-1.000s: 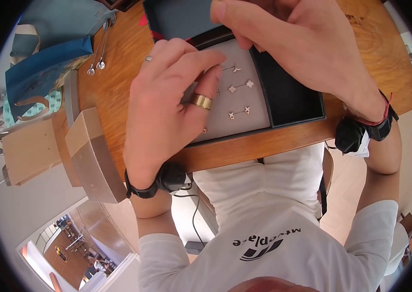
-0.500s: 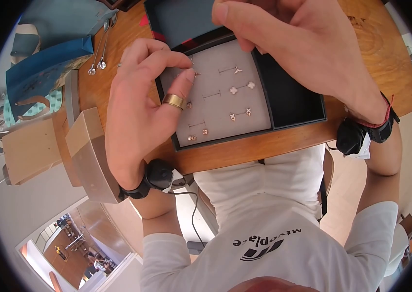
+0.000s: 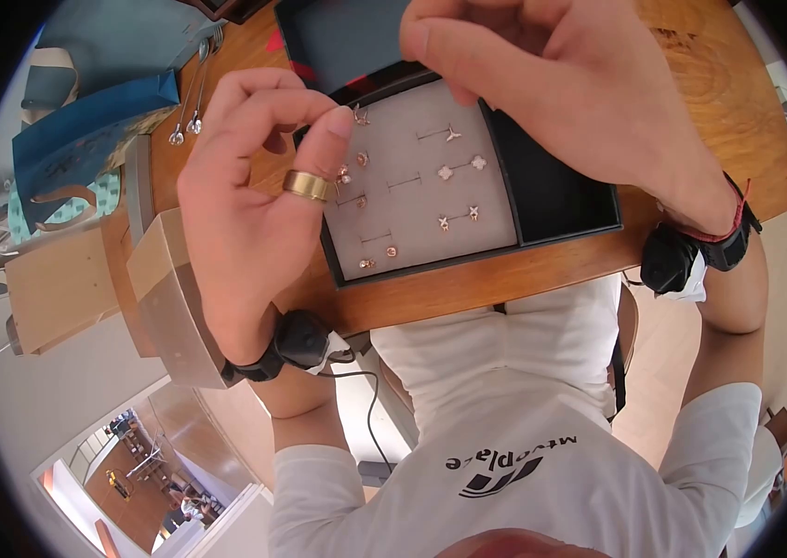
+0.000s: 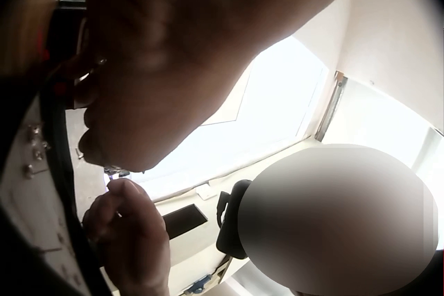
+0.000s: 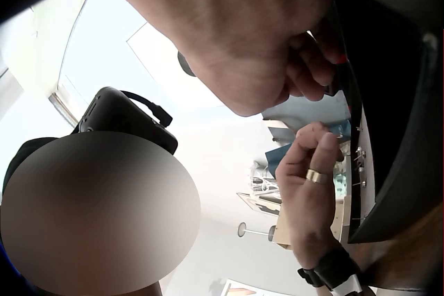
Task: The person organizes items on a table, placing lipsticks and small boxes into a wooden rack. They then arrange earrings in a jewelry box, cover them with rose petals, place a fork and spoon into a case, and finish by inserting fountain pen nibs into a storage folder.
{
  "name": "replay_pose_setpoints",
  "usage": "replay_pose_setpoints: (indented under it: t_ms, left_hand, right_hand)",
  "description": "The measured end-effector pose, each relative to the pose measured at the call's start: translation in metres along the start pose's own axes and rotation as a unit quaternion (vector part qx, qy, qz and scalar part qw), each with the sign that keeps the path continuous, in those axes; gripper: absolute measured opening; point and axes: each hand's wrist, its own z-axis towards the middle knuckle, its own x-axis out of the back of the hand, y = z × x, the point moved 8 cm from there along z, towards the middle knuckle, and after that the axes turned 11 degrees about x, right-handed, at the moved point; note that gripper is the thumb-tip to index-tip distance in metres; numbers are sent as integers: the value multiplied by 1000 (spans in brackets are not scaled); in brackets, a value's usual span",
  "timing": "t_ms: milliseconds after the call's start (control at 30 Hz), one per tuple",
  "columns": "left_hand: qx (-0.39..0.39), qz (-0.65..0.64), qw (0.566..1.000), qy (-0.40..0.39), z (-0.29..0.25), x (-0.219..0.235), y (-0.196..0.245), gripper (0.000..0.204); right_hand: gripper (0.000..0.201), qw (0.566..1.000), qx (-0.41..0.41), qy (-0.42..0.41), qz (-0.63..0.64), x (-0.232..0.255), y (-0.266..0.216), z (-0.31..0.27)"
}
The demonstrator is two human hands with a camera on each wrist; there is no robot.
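Observation:
A shallow black jewellery box (image 3: 556, 239) holds a grey pad (image 3: 417, 219) with several small earrings on it, among them a clover-shaped pair (image 3: 461, 168) and a cross-shaped pair (image 3: 459, 219). My left hand (image 3: 249, 200), with a wide gold ring on it, is above the box's left side and pinches a small earring (image 3: 361, 115) at the tips of thumb and forefinger. Over the back of the black compartment, my right hand (image 3: 556, 88) has its fingers curled and thumb forward. I cannot tell whether it holds anything.
The box's dark lid (image 3: 338, 42) lies behind it. Two long spoons (image 3: 196, 88) and a blue bag (image 3: 86, 112) are at the back left. A brown carton (image 3: 180, 288) stands left of the wooden table (image 3: 412, 298), near my left wrist.
My left hand has moved left from the pad's middle to its left edge, with the small earring at its fingertips, uncovering other earrings. My right hand has hardly moved.

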Motion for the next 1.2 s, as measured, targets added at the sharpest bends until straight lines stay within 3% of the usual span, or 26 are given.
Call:
replay_pose_setpoints:
  t_ms: [167,300,433,600,633,700,900,1133,1200]
  left_hand:
    - [23,-162,986,-25,-3,2,0,7]
    - [31,-189,978,-80,-5,-2,4,8]
    - [16,-188,979,-80,-5,-5,4,9]
    - [-16,-206,976,-62,-5,-2,7,10]
    - [-16,-206,976,-64,-5,-2,7,10]
    - [-12,-211,976,-60,-4,-2,6,10]
    - [-49,-237,968,-64,-3,-7,9,8]
    - [-13,-248,967,-62,-3,-13,6,8]
    - [-13,-217,976,-5,-2,-7,5,9]
  right_hand:
    - [14,992,-63,-61,86,-18,-6,-1]
    - [8,997,-14,-39,68,-18,-8,-1]
    - [16,995,22,-44,92,-26,-3,-9]
    - [16,994,96,23,51,-31,-8,-19]
    - [16,994,95,24,51,-26,-10,-16]
    - [15,996,37,-61,52,-28,-9,-8]
    - [12,992,-1,-55,115,-30,7,-11]
    - [9,987,-8,-21,160,-26,-2,-10]
    - [8,987,-11,-19,159,-20,-2,-16]
